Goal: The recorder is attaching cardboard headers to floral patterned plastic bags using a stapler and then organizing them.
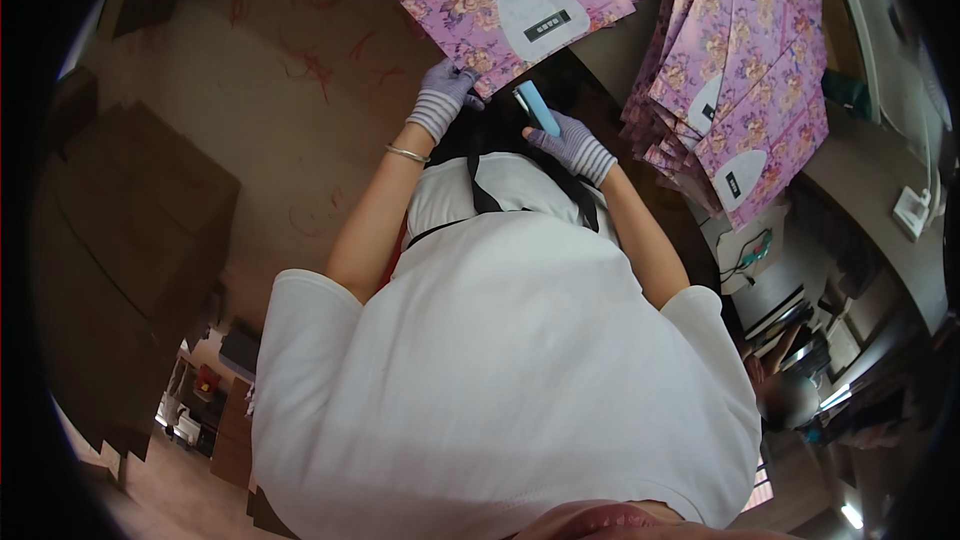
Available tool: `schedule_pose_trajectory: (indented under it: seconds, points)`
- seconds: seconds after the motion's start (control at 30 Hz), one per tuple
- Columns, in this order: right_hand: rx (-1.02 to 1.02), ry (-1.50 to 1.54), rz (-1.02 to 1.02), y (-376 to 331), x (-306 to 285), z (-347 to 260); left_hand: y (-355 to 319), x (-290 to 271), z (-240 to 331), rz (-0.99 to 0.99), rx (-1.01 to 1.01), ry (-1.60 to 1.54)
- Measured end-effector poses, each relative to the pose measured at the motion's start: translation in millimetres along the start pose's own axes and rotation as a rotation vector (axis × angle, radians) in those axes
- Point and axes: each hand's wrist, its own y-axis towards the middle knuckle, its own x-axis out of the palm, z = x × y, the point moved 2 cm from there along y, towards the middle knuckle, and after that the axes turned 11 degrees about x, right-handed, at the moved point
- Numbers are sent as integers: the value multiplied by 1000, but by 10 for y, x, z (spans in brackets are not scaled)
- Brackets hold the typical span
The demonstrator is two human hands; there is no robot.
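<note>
My left hand (447, 88), in a striped lilac-and-white glove, pinches the near left corner of a flat pink floral packaging piece (450, 15). The piece has a rounded white panel with a dark label and lies at the top of the view, over similar pieces. My right hand (573, 144), gloved the same way, is closed around a light-blue stapler (538, 108) with a silver metal edge. The stapler points up and left, just short of the floral piece and apart from it. The fingertips of both hands are partly hidden.
To the right, a fanned stack of similar floral pieces (745, 90) lies on a grey table (860, 180). A white socket box (910, 210) with a cable sits at the table's far right. Brown cartons (130, 210) stand on the left. Red scraps (310, 65) litter the floor.
</note>
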Motion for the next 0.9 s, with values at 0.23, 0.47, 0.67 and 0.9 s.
schedule_pose_trajectory:
  seconds: [0.23,0.47,0.67,0.9]
  points:
    - [92,6,76,135,83,-307,-124,119,42,-38,69,88]
    - [71,91,-70,58,5,-421,-258,-179,96,-91,72,85]
    - [127,431,218,172,-597,121,-502,-578,255,-150,47,126]
    - [162,340,223,-86,-596,183,-654,-395,526,-274,138,-70]
